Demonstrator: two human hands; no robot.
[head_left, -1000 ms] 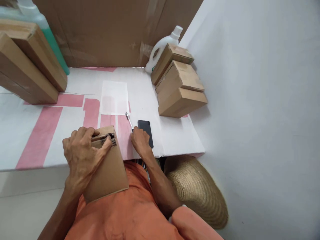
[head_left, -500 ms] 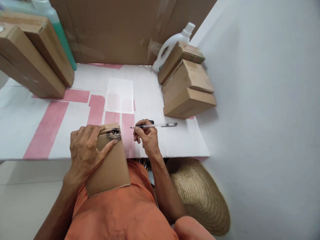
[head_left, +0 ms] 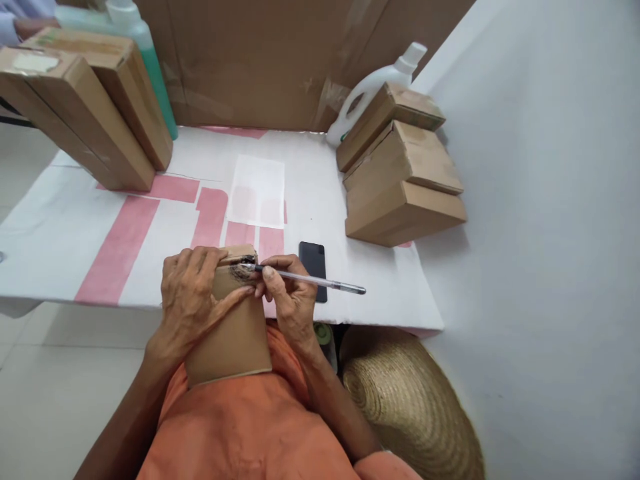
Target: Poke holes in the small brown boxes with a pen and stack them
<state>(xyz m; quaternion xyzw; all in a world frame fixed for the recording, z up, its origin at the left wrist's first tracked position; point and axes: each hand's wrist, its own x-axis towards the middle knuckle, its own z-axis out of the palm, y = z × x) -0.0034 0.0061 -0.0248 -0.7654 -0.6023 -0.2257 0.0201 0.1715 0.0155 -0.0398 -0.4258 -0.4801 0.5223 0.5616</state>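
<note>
R hand [head_left: 290, 300] lifted pen [head_left: 310, 281] off table, swung it over | pen tip now at dark scribbled patch on cardboard box [head_left: 233, 327] top edge | phone [head_left: 313, 261] uncovered again

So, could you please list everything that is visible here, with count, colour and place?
cardboard box: 1, brown, on the lap, top edge at the table's edge, held
pen: 1, clear with dark tip, tip on the box's dark scribble
phone: 1, black, table, behind the pen
paper sheet: 1, white, table middle
stacked boxes: 3, brown, table right
leaning boxes: 2, brown, table left
white bottle: 1, back right
green bottle: 1, back left
straw hat: 1, tan, floor
table: 1, white and pink
left hand: grips the box
right hand: fingers hold the pen
</note>
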